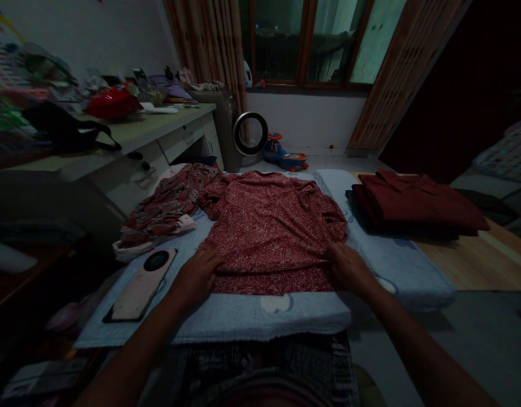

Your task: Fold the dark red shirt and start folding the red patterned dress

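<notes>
A red short-sleeved shirt (272, 226) with a small pale pattern lies spread out, its collar at the far side and its hem toward me. At the shirt's left edge, just above the hem, my left hand (196, 277) is closed on the fabric. My right hand (349, 268) pinches the opposite edge at about the same height. A shallow fold crosses the cloth between both hands. Beneath lies a light blue quilted cover (239, 319). Left of the shirt is a crumpled patterned garment (167, 198), and a phone (139, 288) rests near my left forearm.
Folded dark red clothes (421, 203) are stacked at the right, beside a wooden board (481, 254). A cluttered desk (133, 138) stands at the left. Beyond the cover are a washing machine with a round door (250, 134) and a blue ride-on toy (283, 155).
</notes>
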Motion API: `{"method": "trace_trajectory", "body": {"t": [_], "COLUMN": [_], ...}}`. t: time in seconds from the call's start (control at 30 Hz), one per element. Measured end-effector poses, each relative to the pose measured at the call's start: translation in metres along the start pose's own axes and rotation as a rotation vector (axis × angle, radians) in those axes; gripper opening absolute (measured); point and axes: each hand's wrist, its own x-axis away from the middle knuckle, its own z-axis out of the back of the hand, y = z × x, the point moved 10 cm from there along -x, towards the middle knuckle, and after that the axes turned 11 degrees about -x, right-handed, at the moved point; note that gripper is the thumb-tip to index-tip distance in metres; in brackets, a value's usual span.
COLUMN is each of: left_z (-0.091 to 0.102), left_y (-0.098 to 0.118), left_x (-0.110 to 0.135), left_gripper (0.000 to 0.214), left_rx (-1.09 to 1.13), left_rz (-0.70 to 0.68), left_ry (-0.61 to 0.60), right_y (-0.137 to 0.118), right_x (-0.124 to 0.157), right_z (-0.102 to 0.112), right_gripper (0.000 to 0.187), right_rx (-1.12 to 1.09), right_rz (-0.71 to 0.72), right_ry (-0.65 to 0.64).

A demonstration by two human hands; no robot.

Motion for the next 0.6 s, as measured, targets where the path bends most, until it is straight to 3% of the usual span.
{"method": "trace_trajectory", "body": {"t": [0.13, 0.3, 0.5, 0.6], "left_z": [-0.007, -0.012, 0.004, 0.0], "left_y": [0.0, 0.003, -0.001, -0.006], "left_x": [0.009, 0.014, 0.021, 0.026], "left_gripper": [0.039, 0.037, 0.03, 0.032], "left_rx": [-0.01, -0.037, -0.204, -0.238], "left_rz": [0.008, -0.005, 0.035, 0.053], "left_ry": [-0.032, -0.084, -0.005, -0.04], "right_y": [0.002, -0.003, -0.013, -0.014], "right_x": [0.014, 0.03, 0.04, 0.038], "right_z": [0.012, 0.022, 0.001, -0.005], "right_gripper": [0.026, 0.027, 0.024, 0.02], "right_rx": [0.042, -0.077, -0.145, -0.184], "right_rz": [0.03, 0.136, 0.119, 0.08], "right_ry": [0.075, 0.128, -0.161, -0.299]}}
